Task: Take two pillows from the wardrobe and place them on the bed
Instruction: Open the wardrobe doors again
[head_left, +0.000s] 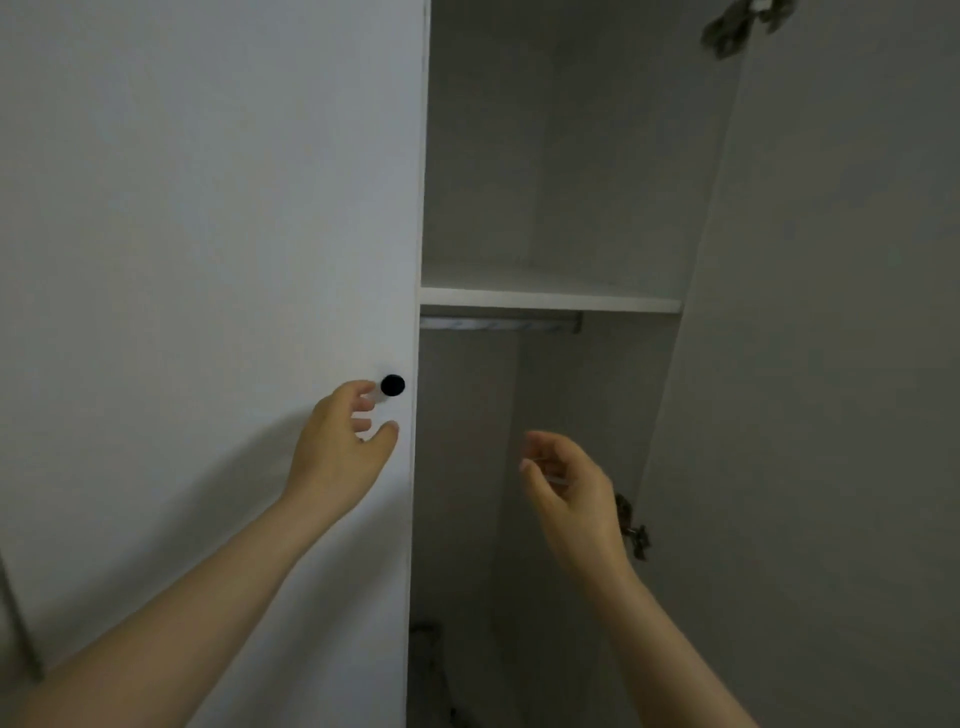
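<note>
In front of a tall white wardrobe, two bare forearms reach up and forward. The left hand is raised against the closed white left door. Its fingers are loosely curled, the thumb is spread below them, and it grips nothing. Just above and right of its forefinger tip sits a small round black knob; whether they touch is unclear. The right hand hangs in the open compartment, to the right of the left hand, fingers relaxed and half curled, holding nothing. Above both hands run a white shelf and a grey metal rail. Just right of the right wrist is a metal hinge on the open right door. Far below the hands lies a dim shape, too dark to identify.
</note>
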